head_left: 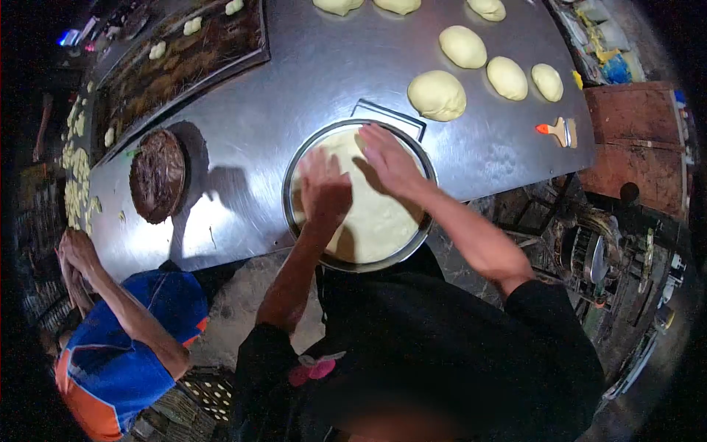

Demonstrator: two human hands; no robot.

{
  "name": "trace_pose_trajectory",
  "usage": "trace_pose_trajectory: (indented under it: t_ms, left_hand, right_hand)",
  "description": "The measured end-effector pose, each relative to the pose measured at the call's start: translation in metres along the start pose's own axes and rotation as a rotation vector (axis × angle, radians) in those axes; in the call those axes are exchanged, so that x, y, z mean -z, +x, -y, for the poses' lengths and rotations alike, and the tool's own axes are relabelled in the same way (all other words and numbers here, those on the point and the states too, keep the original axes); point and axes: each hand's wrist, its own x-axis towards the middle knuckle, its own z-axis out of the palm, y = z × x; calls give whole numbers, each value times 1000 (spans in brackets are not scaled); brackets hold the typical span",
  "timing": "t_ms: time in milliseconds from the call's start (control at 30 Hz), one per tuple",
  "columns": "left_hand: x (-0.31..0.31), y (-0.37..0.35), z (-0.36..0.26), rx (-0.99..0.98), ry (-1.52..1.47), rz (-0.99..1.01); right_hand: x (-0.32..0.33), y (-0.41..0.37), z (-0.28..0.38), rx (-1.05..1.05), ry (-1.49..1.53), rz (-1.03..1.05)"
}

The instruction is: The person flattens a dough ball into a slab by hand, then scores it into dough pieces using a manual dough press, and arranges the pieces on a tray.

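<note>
A round metal pan (360, 266) sits at the table's front edge, with a flat layer of pale dough (373, 227) spread across its inside. Over the left part of the dough is my left hand (324, 184), blurred, its fingers apart and pointing away from me. My right hand (387, 158) lies at the dough's upper right, fingers stretched out toward the pan's far rim. Neither hand grips anything. Behind the pan, a thin dark rectangular frame (390, 110) lies partly hidden on the metal table (309, 66).
Several dough balls (462, 47) rest at the back right, near a brush (561, 132). A bowl of dark paste (157, 177) stands left, before a dark tray (184, 59). At far left, a co-worker in blue (158, 302) works beside small dough pieces (76, 184).
</note>
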Motion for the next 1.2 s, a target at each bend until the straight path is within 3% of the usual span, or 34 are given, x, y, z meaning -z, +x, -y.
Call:
trace_pose_trajectory:
  t_ms: [67, 133, 200, 233, 267, 333, 367, 400, 467, 500, 567, 633, 667, 700, 733, 800, 867, 900, 933, 1000, 1033, 1100, 1133, 1200]
  left_hand:
    - [-9, 23, -1, -339, -168, -154]
    - [-20, 34, 0, -297, -150, -213]
    - [-20, 35, 1, -231, -152, -122]
    - [1, 37, 13, -298, -307, -81]
    - [26, 39, 26, -206, -801, -24]
    - [35, 45, 55, -70, -827, -371]
    - [25, 53, 70, -78, -482, -352]
    - [13, 45, 80, -74, -471, -348]
    - [-8, 40, 95, 57, -643, -90]
    - [-27, 31, 103, 27, -505, -106]
    - [1, 6, 107, 62, -465, -3]
    - [27, 3, 105, 110, -503, 89]
    - [28, 20, 107, 159, -572, -87]
    - [28, 33, 108, 206, -638, -258]
    - [18, 47, 103, 208, -642, -265]
    - [-5, 70, 97, 10, -854, -341]
    - [-2, 63, 113, -83, -812, -237]
    - [-2, 56, 118, -174, -784, -128]
    - [-1, 45, 116, -186, -781, -116]
    - [0, 29, 107, -205, -644, -176]
    - [-3, 27, 112, -223, -722, -195]
    - [7, 10, 109, -175, -724, -172]
    - [8, 5, 106, -129, -726, -181]
    - [-11, -10, 99, -147, -645, -240]
  right_hand:
    - [-23, -20, -14, -28, -163, -106]
    - [-23, -30, -33, 123, -601, -133]
    - [-19, -25, -26, 67, -501, -86]
    - [-12, -23, -5, -43, -438, -14]
    - [2, -4, 4, -123, -396, 32]
    - [-11, 10, -3, -88, -394, 22]
    - [-20, 15, -12, 12, -498, 2]
    - [-28, 21, -16, 116, -604, -19]
    - [-29, 43, 6, 51, -546, 67]
    - [-45, 39, 15, 40, -586, 72]
    - [-82, 21, 17, 130, -668, 60]
    - [-81, 12, 49, 141, -578, 222]
    - [-82, 8, 56, 148, -527, 323]
    - [-103, -5, 45, 273, -578, 265]
    - [-122, -19, 31, 404, -634, 205]
    - [-117, -22, 40, 445, -633, 247]
    - [-110, -5, 38, 506, -421, 582]
    - [-69, 12, 75, 139, -23, 684]
    - [-81, 6, 61, 280, -451, 140]
    - [-80, 17, 38, 288, -676, 113]
    - [-80, 25, 37, 269, -660, 115]
    - [-75, 40, 31, 248, -458, 342]
    - [-62, 40, 32, 217, -373, 251]
    - [-51, 35, -6, 176, -631, 6]
